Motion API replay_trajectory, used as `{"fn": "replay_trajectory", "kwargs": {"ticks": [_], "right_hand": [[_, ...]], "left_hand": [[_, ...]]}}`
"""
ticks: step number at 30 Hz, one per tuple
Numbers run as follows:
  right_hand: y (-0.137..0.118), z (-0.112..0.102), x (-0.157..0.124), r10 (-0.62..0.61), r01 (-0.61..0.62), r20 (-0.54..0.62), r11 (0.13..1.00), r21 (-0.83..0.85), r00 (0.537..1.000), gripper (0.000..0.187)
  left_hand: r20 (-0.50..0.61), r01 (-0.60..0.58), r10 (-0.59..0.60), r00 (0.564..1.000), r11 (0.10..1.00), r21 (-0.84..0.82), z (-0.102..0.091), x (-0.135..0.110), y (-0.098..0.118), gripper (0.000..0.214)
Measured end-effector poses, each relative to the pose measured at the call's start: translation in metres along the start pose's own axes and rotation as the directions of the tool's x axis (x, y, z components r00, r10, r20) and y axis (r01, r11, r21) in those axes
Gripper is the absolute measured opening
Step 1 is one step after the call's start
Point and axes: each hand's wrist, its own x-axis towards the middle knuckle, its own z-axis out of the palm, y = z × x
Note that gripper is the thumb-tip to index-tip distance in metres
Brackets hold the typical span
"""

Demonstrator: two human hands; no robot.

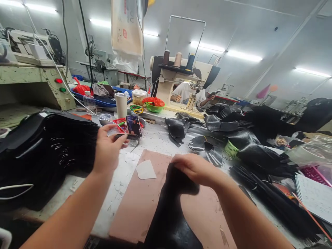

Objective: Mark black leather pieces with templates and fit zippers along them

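Note:
My right hand (193, 168) is closed on the top end of a black leather piece (171, 211), which hangs down over a pinkish board (129, 204). Raised to the left, my left hand (107, 147) pinches a small dark object (127, 137) between thumb and fingers; its kind is not clear. Just behind that hand a phone (134, 126) stands propped up with its screen lit. A white paper scrap (146, 169) lies on the board, between my two hands.
A tall stack of black leather pieces (75, 138) stands at the left. Ahead are a white tumbler (121, 105), a green bowl (155, 107) and a sewing machine (166, 79), with a person behind it. More black pieces (178, 128), a green basket (231, 149) and a notebook (313, 197) lie right.

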Motion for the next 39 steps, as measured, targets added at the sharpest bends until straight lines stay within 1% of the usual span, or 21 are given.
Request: {"fn": "replay_trajectory", "kwargs": {"ticks": [1,2,3,4,5,6,8,10,11,13,16,19,21,23,25,27,28,33,39], "right_hand": [[-0.012,-0.005,-0.009,-0.078,0.078,0.008,0.996,0.033,0.997,0.021],[-0.023,-0.008,-0.017,-0.148,0.146,0.024,0.986,0.075,0.989,0.021],[-0.032,-0.007,-0.024,-0.192,0.187,0.035,0.975,0.123,0.981,0.020],[-0.038,-0.003,-0.028,-0.210,0.201,0.036,0.965,0.168,0.977,0.020],[-0.041,0.003,-0.031,-0.198,0.190,0.022,0.961,0.203,0.980,0.019],[-0.041,0.012,-0.034,-0.157,0.153,-0.005,0.961,0.229,0.988,0.019],[-0.034,0.032,-0.036,-0.038,0.056,-0.072,0.963,0.265,0.997,0.020],[-0.024,0.050,-0.040,0.076,-0.029,-0.142,0.952,0.305,0.987,0.021],[-0.019,0.057,-0.042,0.117,-0.056,-0.171,0.943,0.327,0.978,0.019],[-0.012,0.067,-0.046,0.152,-0.066,-0.221,0.932,0.357,0.963,0.015],[-0.008,0.070,-0.052,0.147,-0.051,-0.267,0.940,0.338,0.952,0.011],[-0.010,0.064,-0.057,0.110,-0.024,-0.290,0.959,0.284,0.951,0.010],[-0.013,0.059,-0.060,0.064,0.018,-0.294,0.963,0.268,0.954,0.009],[-0.017,0.054,-0.062,0.020,0.059,-0.298,0.965,0.257,0.954,0.009],[-0.021,0.051,-0.063,-0.010,0.083,-0.290,0.967,0.239,0.957,0.008],[-0.023,0.051,-0.062,-0.007,0.070,-0.266,0.971,0.229,0.964,0.008],[-0.023,0.051,-0.061,0.002,0.058,-0.256,0.972,0.226,0.967,0.009],[-0.023,0.053,-0.056,0.035,0.023,-0.242,0.972,0.233,0.970,0.012],[-0.024,0.050,-0.053,0.041,0.014,-0.234,0.974,0.226,0.971,0.013]], "left_hand": [[0.077,0.009,-0.005,0.997,0.999,-0.048,0.015,-0.008,-0.002,0.039],[0.153,0.048,-0.033,0.988,0.995,-0.089,0.029,-0.019,-0.006,0.036],[0.245,0.118,-0.089,0.965,0.987,-0.108,0.042,-0.032,-0.012,0.033],[0.306,0.207,-0.167,0.937,0.973,-0.104,0.051,-0.047,-0.018,0.029],[0.351,0.303,-0.254,0.902,0.948,-0.092,0.058,-0.062,-0.025,0.028],[0.387,0.387,-0.331,0.860,0.919,-0.072,0.062,-0.077,-0.032,0.028],[0.422,0.533,-0.466,0.777,0.845,-0.048,0.061,-0.100,-0.044,0.030],[0.423,0.626,-0.562,0.711,0.780,-0.016,0.054,-0.114,-0.051,0.033],[0.420,0.653,-0.595,0.686,0.757,0.005,0.050,-0.117,-0.052,0.033],[0.422,0.674,-0.629,0.653,0.737,0.054,0.043,-0.120,-0.051,0.032],[0.463,0.664,-0.622,0.632,0.742,0.090,0.036,-0.119,-0.043,0.028],[0.514,0.628,-0.593,0.619,0.767,0.128,0.032,-0.116,-0.032,0.027],[0.533,0.589,-0.577,0.618,0.790,0.171,0.029,-0.114,-0.025,0.027],[0.529,0.552,-0.569,0.630,0.807,0.212,0.027,-0.111,-0.019,0.026],[0.511,0.525,-0.557,0.655,0.822,0.222,0.026,-0.110,-0.016,0.025],[0.502,0.508,-0.542,0.674,0.833,0.217,0.025,-0.109,-0.016,0.023],[0.507,0.506,-0.539,0.673,0.835,0.216,0.024,-0.109,-0.016,0.022],[0.558,0.545,-0.565,0.608,0.808,0.225,0.016,-0.107,-0.020,0.025],[0.568,0.547,-0.586,0.578,0.795,0.264,0.011,-0.102,-0.014,0.029]]}}
